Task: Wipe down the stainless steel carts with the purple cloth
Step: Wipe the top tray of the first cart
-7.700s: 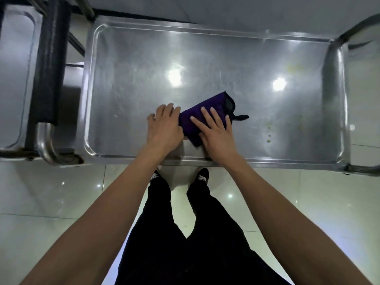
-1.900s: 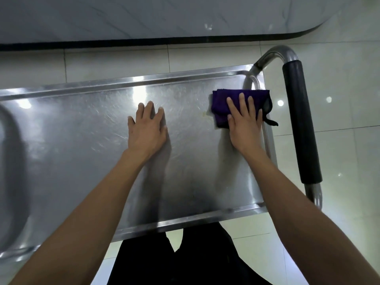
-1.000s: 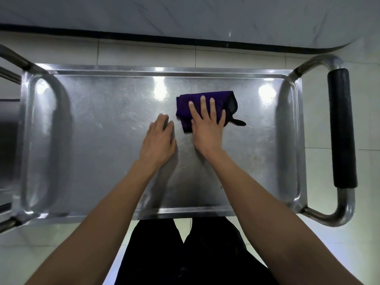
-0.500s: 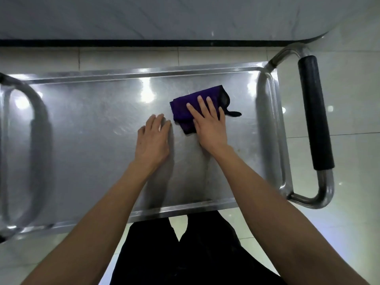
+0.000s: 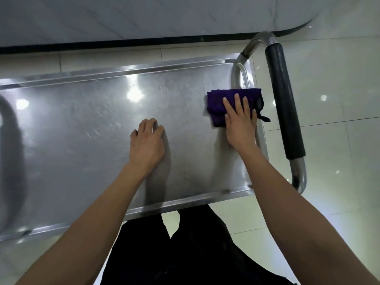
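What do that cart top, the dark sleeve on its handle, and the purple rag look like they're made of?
Cart top: looks like brushed stainless steel, going by the bright light reflections and fine scratches.
Handle sleeve: matte black with no glare, probably rubber or foam, though which one is unclear.
Purple cloth: soft folded fabric with a dull, slightly fuzzy surface, possibly microfiber. The right hand presses it flat.

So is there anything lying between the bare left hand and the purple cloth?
No. In the head view, only bare steel cart top separates the left hand from the purple cloth, which the right hand presses.
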